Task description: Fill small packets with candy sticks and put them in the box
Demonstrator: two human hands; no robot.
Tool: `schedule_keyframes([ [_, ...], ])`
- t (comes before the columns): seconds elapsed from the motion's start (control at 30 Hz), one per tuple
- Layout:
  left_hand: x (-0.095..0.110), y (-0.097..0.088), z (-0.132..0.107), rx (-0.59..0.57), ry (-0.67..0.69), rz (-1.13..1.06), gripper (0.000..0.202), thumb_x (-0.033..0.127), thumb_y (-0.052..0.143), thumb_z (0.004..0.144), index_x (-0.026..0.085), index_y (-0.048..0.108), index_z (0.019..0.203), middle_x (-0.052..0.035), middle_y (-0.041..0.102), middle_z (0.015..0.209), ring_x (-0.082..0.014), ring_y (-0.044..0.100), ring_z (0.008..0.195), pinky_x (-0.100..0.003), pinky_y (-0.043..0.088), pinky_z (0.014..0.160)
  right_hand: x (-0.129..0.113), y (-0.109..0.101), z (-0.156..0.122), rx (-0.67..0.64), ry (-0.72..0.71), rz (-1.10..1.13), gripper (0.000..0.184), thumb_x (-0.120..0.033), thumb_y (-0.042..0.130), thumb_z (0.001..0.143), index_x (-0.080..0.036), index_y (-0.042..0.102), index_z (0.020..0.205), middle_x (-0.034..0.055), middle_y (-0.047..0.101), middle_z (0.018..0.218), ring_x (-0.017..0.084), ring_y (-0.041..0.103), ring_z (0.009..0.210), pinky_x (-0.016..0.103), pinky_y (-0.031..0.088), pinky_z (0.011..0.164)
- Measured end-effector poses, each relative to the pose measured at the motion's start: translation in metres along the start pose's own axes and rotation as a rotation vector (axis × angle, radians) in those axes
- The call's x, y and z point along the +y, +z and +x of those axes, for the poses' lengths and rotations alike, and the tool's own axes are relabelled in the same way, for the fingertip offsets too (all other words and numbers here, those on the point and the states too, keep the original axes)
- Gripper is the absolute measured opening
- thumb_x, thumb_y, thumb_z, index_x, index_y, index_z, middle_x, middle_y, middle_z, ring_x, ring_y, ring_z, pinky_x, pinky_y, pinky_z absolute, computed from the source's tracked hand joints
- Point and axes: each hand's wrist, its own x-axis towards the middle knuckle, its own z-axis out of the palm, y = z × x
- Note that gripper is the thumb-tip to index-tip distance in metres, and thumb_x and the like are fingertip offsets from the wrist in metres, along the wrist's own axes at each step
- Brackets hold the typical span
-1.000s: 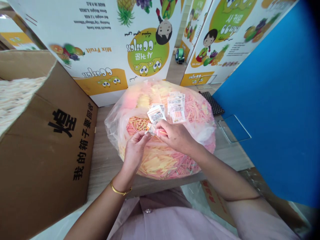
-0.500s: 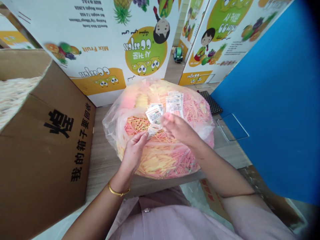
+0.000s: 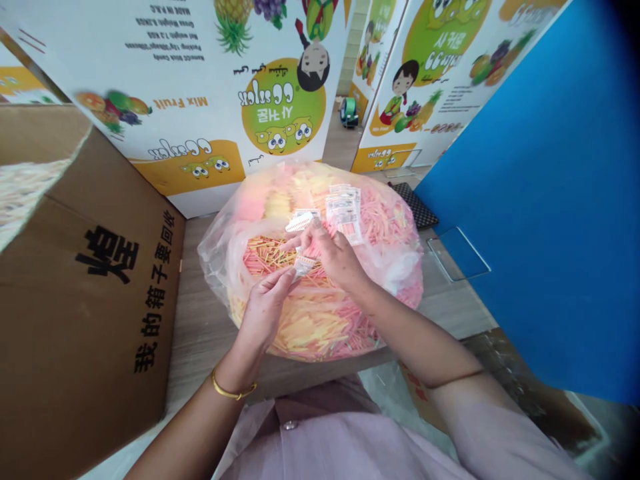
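Head view: left hand (image 3: 263, 317) pinches a small packet (image 3: 303, 265) clear of a plastic bag (image 3: 216, 257) of candy sticks (image 3: 267, 257), right hand (image 3: 335, 257) half-curled by more packets (image 3: 344, 210), its hold unclear

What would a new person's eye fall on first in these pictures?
The clear bag of pink and yellow sticks in the centre, with small printed packets on top. The left hand pinches one packet above it, beside the right hand. Printed fruit cartons stand behind, a brown carton at left, a blue panel at right.
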Motion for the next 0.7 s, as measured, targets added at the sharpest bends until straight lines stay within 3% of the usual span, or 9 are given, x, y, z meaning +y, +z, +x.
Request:
schedule_keyframes([
  [0.17, -0.002, 0.0, 0.0, -0.018, -0.013, -0.02, 0.033, 0.044, 0.087, 0.07, 0.019, 0.083, 0.092, -0.007, 0.081, 0.103, -0.0243, 0.072, 0.11, -0.044, 0.052, 0.111, 0.009, -0.001, 0.0, -0.15, -0.03, 0.038, 0.066, -0.067, 0.026, 0.104, -0.024, 0.076, 0.101, 0.0057, 0.074, 0.098, 0.02, 0.067, 0.11, 0.039, 0.047, 0.108],
  [0.27, -0.004, -0.001, 0.0, -0.049, -0.024, -0.05, 0.032, 0.042, 0.086, 0.073, 0.018, 0.083, 0.093, -0.0078, 0.081, 0.104, -0.0245, 0.072, 0.111, -0.043, 0.052, 0.11, 0.012, -0.004, 0.001, -0.208, 0.012, 0.087, 0.059, -0.067, 0.038, 0.102, -0.022, 0.075, 0.108, 0.0068, 0.074, 0.105, 0.021, 0.065, 0.113, 0.038, 0.048, 0.108],
  [0.37, -0.002, -0.002, 0.001, -0.058, -0.043, -0.076, 0.031, 0.039, 0.085, 0.074, 0.017, 0.082, 0.095, -0.0091, 0.08, 0.109, -0.0259, 0.07, 0.117, -0.042, 0.053, 0.109, 0.015, -0.009, 0.002, -0.225, 0.016, 0.181, 0.058, -0.065, 0.038, 0.103, -0.02, 0.074, 0.113, 0.0081, 0.074, 0.111, 0.02, 0.066, 0.112, 0.037, 0.05, 0.106],
  [0.47, 0.0, -0.004, 0.001, -0.055, -0.078, -0.109, 0.031, 0.037, 0.084, 0.075, 0.016, 0.081, 0.098, -0.009, 0.079, 0.112, -0.0257, 0.069, 0.118, -0.041, 0.055, 0.106, 0.015, -0.014, 0.002, -0.276, -0.017, 0.139, 0.054, -0.06, 0.038, 0.105, -0.02, 0.075, 0.11, 0.0073, 0.073, 0.116, 0.018, 0.066, 0.112, 0.035, 0.048, 0.106],
  [0.57, 0.002, -0.005, 0.002, -0.04, -0.101, -0.13, 0.03, 0.036, 0.084, 0.076, 0.017, 0.08, 0.099, -0.008, 0.078, 0.115, -0.0246, 0.067, 0.119, -0.039, 0.057, 0.104, 0.015, -0.02, 0.003, -0.29, -0.032, 0.093, 0.044, -0.053, 0.046, 0.104, -0.02, 0.071, 0.119, 0.0064, 0.07, 0.126, 0.017, 0.065, 0.114, 0.031, 0.048, 0.102],
  [0.63, 0.002, -0.006, 0.001, -0.03, -0.096, -0.129, 0.029, 0.035, 0.083, 0.077, 0.017, 0.08, 0.098, -0.0076, 0.078, 0.116, -0.0245, 0.067, 0.12, -0.038, 0.057, 0.103, 0.015, -0.024, 0.003, -0.26, -0.009, 0.067, 0.04, -0.05, 0.051, 0.101, -0.02, 0.069, 0.119, 0.0064, 0.07, 0.123, 0.017, 0.065, 0.111, 0.029, 0.049, 0.096],
  [0.7, 0.002, -0.007, 0.001, -0.031, -0.091, -0.117, 0.028, 0.035, 0.083, 0.077, 0.017, 0.08, 0.098, -0.0077, 0.078, 0.115, -0.0248, 0.066, 0.121, -0.038, 0.057, 0.103, 0.016, -0.027, 0.004, -0.248, 0.005, -0.051, 0.033, -0.047, 0.056, 0.098, -0.018, 0.07, 0.108, 0.0046, 0.073, 0.108, 0.016, 0.066, 0.099, 0.027, 0.048, 0.086],
])
